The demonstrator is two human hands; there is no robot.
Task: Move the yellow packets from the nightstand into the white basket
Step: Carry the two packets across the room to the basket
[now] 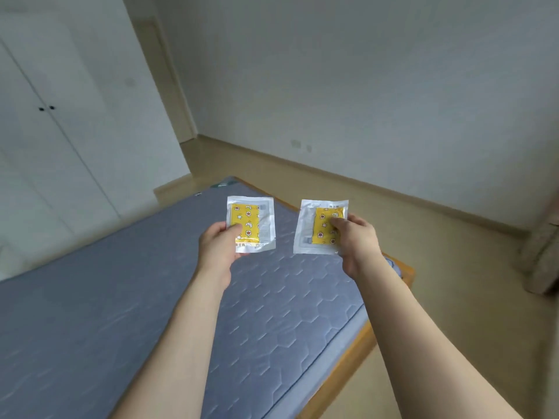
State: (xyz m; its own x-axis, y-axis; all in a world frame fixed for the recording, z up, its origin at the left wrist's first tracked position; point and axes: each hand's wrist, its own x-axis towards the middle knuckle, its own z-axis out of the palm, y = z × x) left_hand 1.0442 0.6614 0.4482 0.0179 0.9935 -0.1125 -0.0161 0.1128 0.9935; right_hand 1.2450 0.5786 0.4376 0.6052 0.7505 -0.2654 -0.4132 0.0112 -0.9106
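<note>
Two yellow packets with clear plastic borders are held up in front of me, above a bed. My left hand (219,247) pinches the lower left corner of one yellow packet (252,220), thumb on its front. My right hand (357,241) grips the right side of the other yellow packet (317,229), thumb across its yellow face. Both packets stand roughly upright and apart from each other. No nightstand or white basket shows in the head view.
Below my arms lies a grey-blue quilted mattress (106,313) on a wooden bed frame (357,343). White wardrobe doors (45,140) fill the left. Tan floor (453,282) runs along the right, with a patterned curtain (541,252) at the right edge.
</note>
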